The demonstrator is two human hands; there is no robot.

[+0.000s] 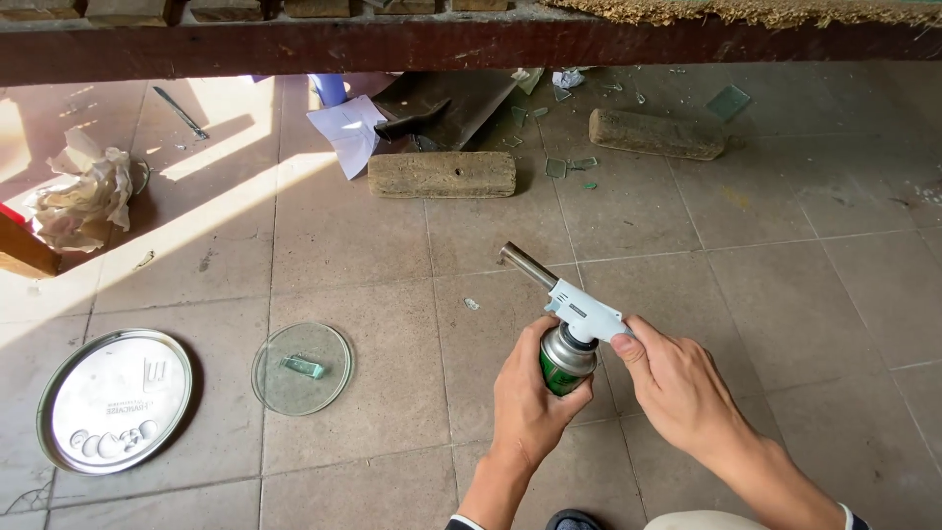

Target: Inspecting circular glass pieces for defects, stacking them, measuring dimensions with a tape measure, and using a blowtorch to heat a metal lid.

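While the left hand grips the green gas can upright over the floor, the right hand pinches the white torch head, steadying it. Round glass disc and metal lid lie well apart.

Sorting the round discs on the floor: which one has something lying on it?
The clear glass disc, bearing a small green piece; the metal lid left of it carries nothing.

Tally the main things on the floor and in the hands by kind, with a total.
Gas can with torch head, held by left hand and right hand: 1
Wooden blocks: 2
Round glass disc: 1
Round metal lid: 1
Crumpled paper: 1
Total: 6
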